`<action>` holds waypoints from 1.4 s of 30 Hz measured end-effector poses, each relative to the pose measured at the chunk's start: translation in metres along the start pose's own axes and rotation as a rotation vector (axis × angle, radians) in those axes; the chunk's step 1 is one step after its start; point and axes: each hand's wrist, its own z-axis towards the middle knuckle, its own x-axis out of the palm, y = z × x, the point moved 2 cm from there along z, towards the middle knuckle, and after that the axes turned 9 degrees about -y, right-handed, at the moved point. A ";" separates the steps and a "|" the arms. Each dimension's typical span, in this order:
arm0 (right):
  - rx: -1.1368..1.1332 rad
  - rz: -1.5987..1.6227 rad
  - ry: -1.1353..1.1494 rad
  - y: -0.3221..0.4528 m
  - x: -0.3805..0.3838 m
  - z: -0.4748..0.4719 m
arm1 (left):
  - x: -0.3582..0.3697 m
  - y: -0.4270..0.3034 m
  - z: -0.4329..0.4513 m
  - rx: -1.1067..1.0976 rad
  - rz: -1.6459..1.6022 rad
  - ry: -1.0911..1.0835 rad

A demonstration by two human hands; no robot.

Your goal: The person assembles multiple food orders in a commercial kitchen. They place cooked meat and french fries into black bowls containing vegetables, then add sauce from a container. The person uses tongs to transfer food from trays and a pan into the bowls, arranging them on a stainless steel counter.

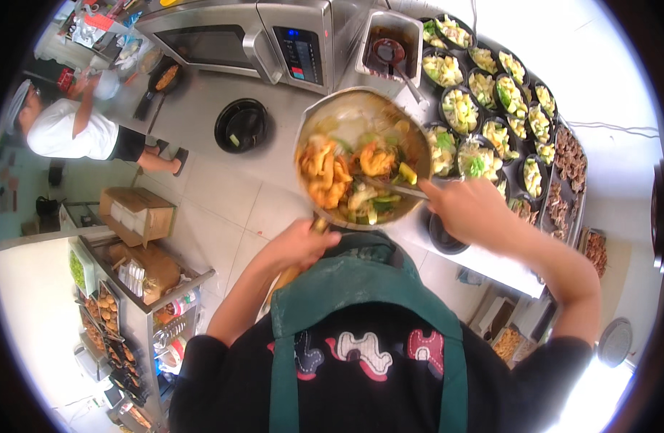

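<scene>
My left hand (296,246) grips the wooden handle of a round metal pan (362,97), which is held up in front of my green apron. Inside the pan are orange-coated food pieces (323,170) and mixed vegetables (372,203), somewhat blurred. My right hand (467,214) is closed around a metal utensil (394,187) whose far end lies among the food; its shape is hidden there. A black round bowl (241,125) with one small green piece in it stands on the steel counter, left of the pan. Another black bowl (445,235) sits partly under my right hand.
Several black bowls of cut vegetables (461,111) crowd the right side, beside trays of meat (570,157). A steel container with a ladle (388,51) stands by a microwave oven (218,43). Another person (75,127) is at the far left, above an open cardboard box (137,214).
</scene>
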 end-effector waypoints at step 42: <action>0.042 0.009 -0.084 -0.025 0.006 0.021 | -0.010 0.006 0.049 0.023 -0.154 0.090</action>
